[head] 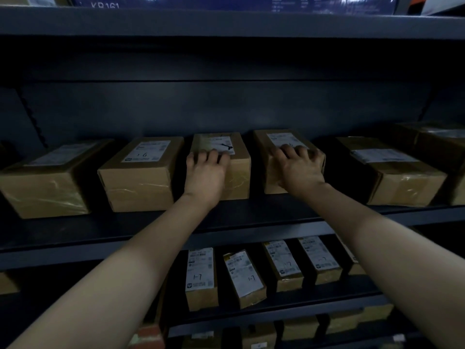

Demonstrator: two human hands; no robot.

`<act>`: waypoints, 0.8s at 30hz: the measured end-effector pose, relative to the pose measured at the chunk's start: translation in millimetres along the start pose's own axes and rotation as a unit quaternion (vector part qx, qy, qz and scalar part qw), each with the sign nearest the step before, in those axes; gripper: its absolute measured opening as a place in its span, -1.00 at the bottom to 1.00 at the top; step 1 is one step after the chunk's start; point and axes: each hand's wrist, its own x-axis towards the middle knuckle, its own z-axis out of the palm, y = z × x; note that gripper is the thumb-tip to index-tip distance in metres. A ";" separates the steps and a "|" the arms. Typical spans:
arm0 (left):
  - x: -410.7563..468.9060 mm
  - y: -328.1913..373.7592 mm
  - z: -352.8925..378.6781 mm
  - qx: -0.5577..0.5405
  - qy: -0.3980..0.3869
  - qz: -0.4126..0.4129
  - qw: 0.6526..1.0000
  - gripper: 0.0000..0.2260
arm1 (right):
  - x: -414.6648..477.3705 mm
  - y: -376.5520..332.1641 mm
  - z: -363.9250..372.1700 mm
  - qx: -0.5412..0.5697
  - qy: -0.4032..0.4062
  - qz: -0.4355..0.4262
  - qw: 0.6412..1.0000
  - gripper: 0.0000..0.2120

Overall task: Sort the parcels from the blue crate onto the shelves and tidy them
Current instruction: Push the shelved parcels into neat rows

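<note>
Middle level of a dark grey metal shelf unit, dim light. A row of brown cardboard parcels with white labels sits along it.

Hands: both reach straight ahead, one parcel each.
- The left hand grips the centre-left brown cardboard parcel. The palm is against the front face and the fingers hook over the front top edge onto the label.
- The right hand grips the centre-right brown cardboard parcel the same way, fingers bent over the near top edge. We cannot see its thumb clearly.

Key relation: both parcels lie dead ahead of the hands with their long axes running front to back into the shelf, short faces towards us. The two stand apart with a dark gap between them. We judge the centre-right one is turned a little, its far end leaning left.

To the left, the taped brown box marked "6" sits just beside the left-hand parcel. To the right, the next labelled brown box is well apart from the right-hand one, which is the widest gap in the row.

Judgement: we are tidying now. Each hand is already on its own parcel, so neither needs to cross. The coming move likely squares the right parcel and evens the spacing.

We see no blue crate in this view. The level below holds small brown parcels marked "1-7".
</note>
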 end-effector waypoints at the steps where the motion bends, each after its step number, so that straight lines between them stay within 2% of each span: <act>1: 0.0 0.4 -0.1 0.000 0.000 0.001 1.000 -0.34 | -0.3 -0.1 0.3 0.001 0.001 0.001 1.000 -0.24; 7: 0.6 -0.1 -2.8 -0.010 -0.014 0.004 1.000 -0.37 | -2.8 -2.3 -3.8 0.006 -0.003 0.002 1.000 -0.22; 10: -0.4 3.9 -11.6 -0.030 -0.005 0.006 1.000 -0.35 | -8.0 0.7 -10.6 0.013 0.027 -0.005 1.000 -0.24; 14: -2.0 32.1 -35.2 -0.066 0.098 0.047 0.992 -0.35 | -29.2 19.6 -27.8 0.043 0.091 0.007 0.995 -0.27; 17: 0.7 66.0 -51.3 -0.088 0.180 0.089 0.976 -0.37 | -50.9 47.7 -38.6 0.023 0.136 0.017 0.990 -0.29; 20: 7.5 103.3 -66.5 -0.101 0.214 0.125 0.964 -0.37 | -70.7 86.0 -45.0 -0.003 0.152 0.040 0.988 -0.34; 24: 13.1 159.4 -78.2 -0.113 0.228 0.156 0.955 -0.34 | -92.0 139.0 -42.6 -0.025 0.157 0.066 0.985 -0.30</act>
